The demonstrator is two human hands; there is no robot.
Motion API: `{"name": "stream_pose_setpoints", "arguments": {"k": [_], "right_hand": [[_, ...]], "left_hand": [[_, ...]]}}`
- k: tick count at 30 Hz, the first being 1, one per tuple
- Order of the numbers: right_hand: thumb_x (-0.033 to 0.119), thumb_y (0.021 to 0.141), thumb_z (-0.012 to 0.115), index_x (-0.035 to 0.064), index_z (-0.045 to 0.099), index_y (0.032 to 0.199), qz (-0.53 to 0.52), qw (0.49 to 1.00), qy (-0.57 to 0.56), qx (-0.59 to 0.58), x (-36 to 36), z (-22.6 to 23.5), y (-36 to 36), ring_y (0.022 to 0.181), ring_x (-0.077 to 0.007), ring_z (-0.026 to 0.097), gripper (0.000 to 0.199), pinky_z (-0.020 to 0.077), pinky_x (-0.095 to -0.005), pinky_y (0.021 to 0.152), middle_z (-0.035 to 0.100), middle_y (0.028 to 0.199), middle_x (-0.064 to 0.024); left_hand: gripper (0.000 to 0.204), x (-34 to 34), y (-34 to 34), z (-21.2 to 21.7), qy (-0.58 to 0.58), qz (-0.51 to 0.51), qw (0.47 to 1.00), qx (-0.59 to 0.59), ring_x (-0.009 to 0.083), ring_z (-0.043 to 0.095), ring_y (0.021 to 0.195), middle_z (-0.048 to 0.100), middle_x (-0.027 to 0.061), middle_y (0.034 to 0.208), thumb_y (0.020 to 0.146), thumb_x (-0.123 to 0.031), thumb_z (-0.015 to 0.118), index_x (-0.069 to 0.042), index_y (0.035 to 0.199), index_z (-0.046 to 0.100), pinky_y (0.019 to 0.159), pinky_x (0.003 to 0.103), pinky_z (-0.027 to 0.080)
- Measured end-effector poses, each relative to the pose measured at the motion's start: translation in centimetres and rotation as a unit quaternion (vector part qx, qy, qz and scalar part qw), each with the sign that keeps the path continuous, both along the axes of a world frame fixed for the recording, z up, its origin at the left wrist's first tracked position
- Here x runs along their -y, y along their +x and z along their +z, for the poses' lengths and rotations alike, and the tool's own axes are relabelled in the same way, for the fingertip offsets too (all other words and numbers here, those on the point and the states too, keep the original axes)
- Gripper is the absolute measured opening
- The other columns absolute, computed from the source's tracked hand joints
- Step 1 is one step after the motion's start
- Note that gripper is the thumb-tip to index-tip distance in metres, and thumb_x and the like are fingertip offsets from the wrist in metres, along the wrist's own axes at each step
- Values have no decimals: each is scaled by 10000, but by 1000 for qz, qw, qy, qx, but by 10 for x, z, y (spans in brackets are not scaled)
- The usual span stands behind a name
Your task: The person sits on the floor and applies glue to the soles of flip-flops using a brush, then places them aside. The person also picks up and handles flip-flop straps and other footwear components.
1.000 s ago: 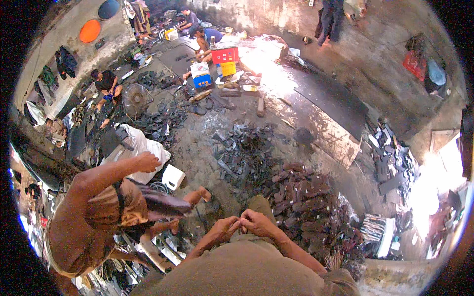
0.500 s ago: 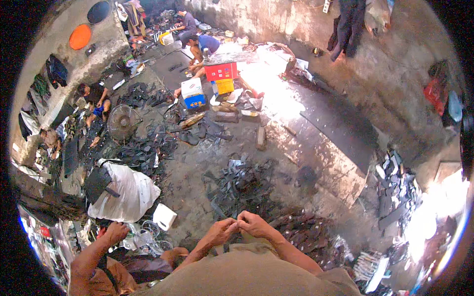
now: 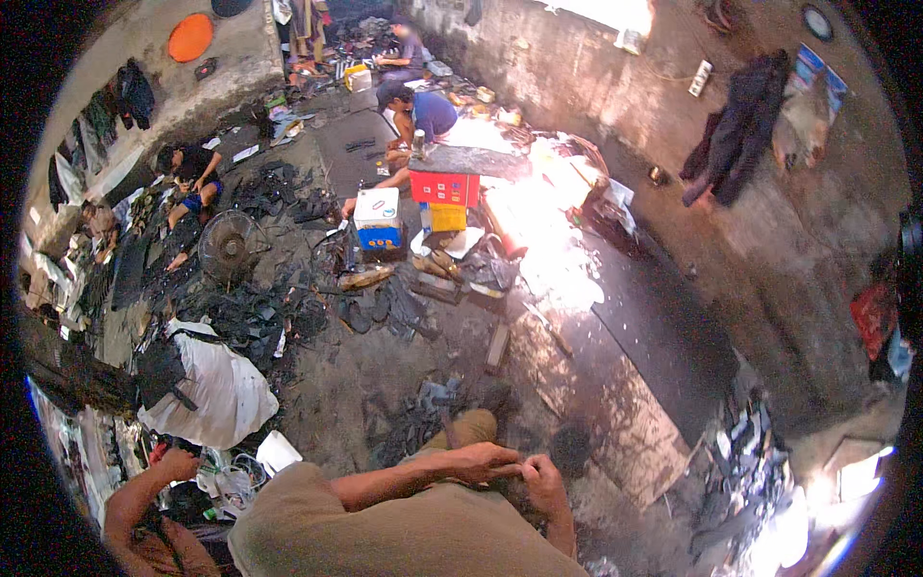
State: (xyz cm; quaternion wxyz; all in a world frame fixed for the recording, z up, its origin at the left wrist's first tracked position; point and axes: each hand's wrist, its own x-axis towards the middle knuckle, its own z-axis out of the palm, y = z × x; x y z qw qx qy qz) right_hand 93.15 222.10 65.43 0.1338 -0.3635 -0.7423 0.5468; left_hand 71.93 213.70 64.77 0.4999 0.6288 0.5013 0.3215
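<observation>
the left hand is stretched across the front of an olive-brown shirt, its fingers laid together and partly bent, their tips brought close to the right hand. the right fingers are seen curled inward, though how tightly they are closed cannot be told. whether anything small is pinched by either hand — or whether the fingertips are touching — cannot be made out.

on the floor beyond the hands, a heap of dark scraps is partly covered from view by a bent trouser knee. at the lower left, a co-worker's hand is raised near a white sack.

farther off, a red box is stacked above a yellow box, beside a white-and-blue box. a round fan is stood amid black offcuts, and a dark sheet is spread at the right.
</observation>
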Motion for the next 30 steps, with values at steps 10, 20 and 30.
{"name": "stream_pose_setpoints", "arguments": {"k": [10, 20, 30], "right_hand": [[270, 980, 593, 7, 572, 976, -97, 978, -175, -60, -279, 17, -99, 830, -184, 646, 264, 532, -364, 819, 664, 910, -77], [172, 952, 572, 17, 579, 916, 7, 987, -153, -53, -510, -9, -178, 797, -131, 572, 158, 489, -310, 751, 612, 856, -52], [173, 1014, 619, 6, 625, 1010, 180, 976, -120, -30, -778, -40, -217, 884, -127, 626, 168, 512, -291, 796, 662, 943, -56]], "left_hand": [[491, -299, -94, 5, 8, -22, 998, 62, 293, 633, 867, 682, 163, 948, 1076, -475, 465, -19, 1073, 648, 754, 454, 481], [459, -486, -172, 39, -113, 49, 991, 44, 326, 667, 1010, 706, 165, 1068, 1072, -438, 465, -30, 1172, 649, 860, 458, 491], [436, -704, -169, 24, -164, 237, 957, 19, 322, 663, 959, 693, 176, 1004, 1069, -438, 487, -42, 1117, 662, 828, 447, 493]]}}
